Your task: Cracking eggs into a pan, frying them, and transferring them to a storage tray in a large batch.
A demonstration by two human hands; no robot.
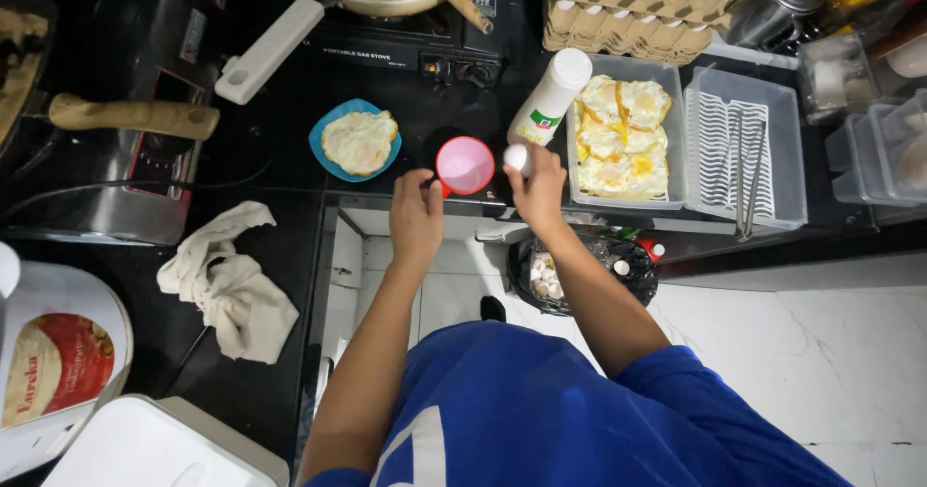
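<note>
Dark counter [290,255], stove behind. Left hand [415,219] pinches the pink cup [464,166] by its handle at the counter edge; right hand [537,186] is closed around a white egg [517,157] beside the rim. Likely risks: shell in the cup, or the cup tipping off the edge.

A white squeeze bottle [550,96] with a rounded white cap stands tilted on the black table just left of the clear tub of fried eggs, and it bears a small label [543,123] in green, white and red with a patch of yellow below. At the back edge, a stack of brown cardboard egg trays [632,4] sits above that tub, beside the black portable stove [415,48], whose front carries a thin strip of white lettering. At the far left edge lies a round flat package [53,366] printed in red and tan, sealed in clear plastic.
</note>
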